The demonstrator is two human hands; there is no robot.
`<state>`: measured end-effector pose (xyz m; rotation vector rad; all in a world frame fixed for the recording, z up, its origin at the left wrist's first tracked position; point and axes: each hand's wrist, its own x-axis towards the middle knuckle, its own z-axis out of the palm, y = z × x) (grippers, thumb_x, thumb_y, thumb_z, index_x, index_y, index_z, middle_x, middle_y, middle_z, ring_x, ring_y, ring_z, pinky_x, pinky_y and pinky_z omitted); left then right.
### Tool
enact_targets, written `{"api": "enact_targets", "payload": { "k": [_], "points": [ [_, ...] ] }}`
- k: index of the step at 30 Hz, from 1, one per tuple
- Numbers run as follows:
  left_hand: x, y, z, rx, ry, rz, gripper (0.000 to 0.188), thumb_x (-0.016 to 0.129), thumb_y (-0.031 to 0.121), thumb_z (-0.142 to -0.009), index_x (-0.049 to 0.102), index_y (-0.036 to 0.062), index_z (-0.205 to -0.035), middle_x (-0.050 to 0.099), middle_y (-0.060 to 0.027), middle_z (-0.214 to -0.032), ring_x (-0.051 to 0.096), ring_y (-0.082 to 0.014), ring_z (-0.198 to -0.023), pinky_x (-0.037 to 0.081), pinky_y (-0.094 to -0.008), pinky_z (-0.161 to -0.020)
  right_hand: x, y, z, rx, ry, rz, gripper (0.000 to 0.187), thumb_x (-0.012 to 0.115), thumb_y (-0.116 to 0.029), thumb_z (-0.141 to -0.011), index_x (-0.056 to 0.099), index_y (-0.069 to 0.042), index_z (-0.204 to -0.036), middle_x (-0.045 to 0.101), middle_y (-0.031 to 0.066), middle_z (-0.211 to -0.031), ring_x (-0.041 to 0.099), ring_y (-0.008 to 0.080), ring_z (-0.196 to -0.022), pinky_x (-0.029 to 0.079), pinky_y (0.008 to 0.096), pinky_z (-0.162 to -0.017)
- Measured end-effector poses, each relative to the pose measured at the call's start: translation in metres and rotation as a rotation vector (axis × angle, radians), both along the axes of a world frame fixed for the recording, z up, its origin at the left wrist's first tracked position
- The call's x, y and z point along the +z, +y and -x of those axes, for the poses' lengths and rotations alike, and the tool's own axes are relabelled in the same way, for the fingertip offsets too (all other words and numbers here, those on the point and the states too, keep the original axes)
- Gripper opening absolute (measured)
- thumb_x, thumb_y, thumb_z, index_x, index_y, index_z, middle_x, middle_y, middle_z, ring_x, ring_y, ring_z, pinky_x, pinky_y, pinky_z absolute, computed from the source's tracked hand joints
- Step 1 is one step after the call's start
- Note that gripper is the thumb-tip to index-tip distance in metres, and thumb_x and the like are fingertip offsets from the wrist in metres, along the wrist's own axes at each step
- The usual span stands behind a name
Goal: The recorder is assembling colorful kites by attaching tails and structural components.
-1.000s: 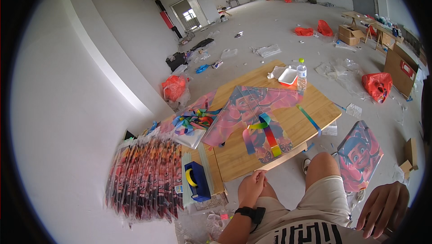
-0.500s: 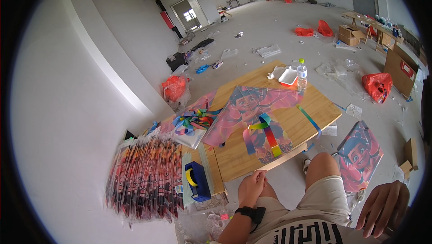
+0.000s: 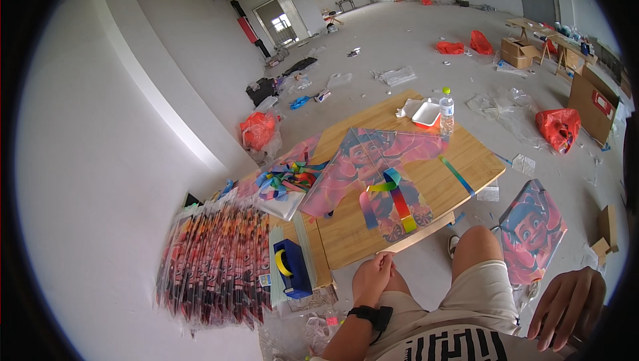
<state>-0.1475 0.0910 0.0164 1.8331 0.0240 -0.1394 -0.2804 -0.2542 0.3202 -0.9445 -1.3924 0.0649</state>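
Loosely curled, my left hand (image 3: 374, 277) rests by my left thigh, just off the table's near edge, and nothing shows in it. My right hand (image 3: 570, 304) hangs at the lower right, fingers extended and holding nothing visible. On the wooden table (image 3: 471, 184) lies a pink kite (image 3: 359, 154) printed with a cartoon figure, its thin rods crossing the sheet. A rainbow ribbon (image 3: 399, 202) loops over its lower part. Left of it is a heap of coloured ribbons (image 3: 287, 180). Below my left hand's side stands a blue tape dispenser (image 3: 293, 271) with yellow tape.
Packed kites (image 3: 213, 258) stack along the left wall. A water bottle (image 3: 446, 113) and a white tray (image 3: 426, 114) stand at the table's far edge. A printed panel (image 3: 532, 231) stands beside my right knee. Red bags (image 3: 558, 128) and cardboard boxes (image 3: 519, 52) sit on the floor.
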Motion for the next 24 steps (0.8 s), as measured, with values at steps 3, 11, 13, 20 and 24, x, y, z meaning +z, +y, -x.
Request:
{"api": "enact_targets", "payload": {
  "k": [3,11,13,20,24],
  "points": [
    [0.001,0.000,0.000,-0.001,0.003,0.003,0.028,0.050,0.027,-0.103,0.067,0.0066,-0.112,0.064,-0.0010,-0.079,0.058,-0.0072,-0.062,0.044,-0.0204,-0.057,0.001,0.001,0.000,-0.001,0.020,-0.007,0.011,0.053,-0.003,-0.097,0.062,-0.002,-0.091,0.065,0.0248,-0.115,0.068,0.0402,-0.101,0.058,0.0539,-0.087],
    [0.015,-0.001,0.004,0.010,0.008,-0.095,0.027,0.049,0.028,-0.102,0.067,0.0097,-0.112,0.065,0.0009,-0.078,0.059,-0.0068,-0.063,0.044,-0.0208,-0.057,0.001,0.000,-0.002,0.010,0.016,0.006,0.015,0.051,-0.004,-0.099,0.063,-0.001,-0.090,0.064,0.0249,-0.116,0.068,0.0406,-0.101,0.058,0.0539,-0.087],
    [0.014,-0.001,0.004,0.001,0.013,-0.070,0.027,0.049,0.028,-0.102,0.067,0.0102,-0.112,0.065,0.0012,-0.078,0.059,-0.0068,-0.062,0.044,-0.0211,-0.057,0.002,0.001,-0.001,0.005,0.026,0.010,0.016,0.050,-0.004,-0.099,0.063,-0.001,-0.090,0.064,0.0250,-0.116,0.067,0.0407,-0.101,0.058,0.0539,-0.087],
    [0.024,-0.001,0.008,0.001,0.023,-0.127,0.028,0.047,0.028,-0.102,0.067,0.0101,-0.112,0.065,0.0009,-0.078,0.060,-0.0073,-0.062,0.045,-0.0223,-0.057,-0.004,-0.002,-0.005,0.026,0.006,-0.006,0.023,0.043,-0.009,-0.103,0.063,0.000,-0.093,0.064,0.0269,-0.116,0.067,0.0420,-0.102,0.056,0.0565,-0.088],
    [0.022,0.001,0.004,0.006,-0.028,-0.209,0.028,0.048,0.028,-0.102,0.068,0.0104,-0.112,0.068,0.0003,-0.080,0.062,-0.0106,-0.064,0.046,-0.0242,-0.059,-0.025,-0.012,-0.005,0.095,-0.010,-0.084,0.026,0.042,-0.015,-0.105,0.063,0.000,-0.100,0.063,0.0262,-0.119,0.066,0.0432,-0.102,0.057,0.0562,-0.087]
  ]
}}
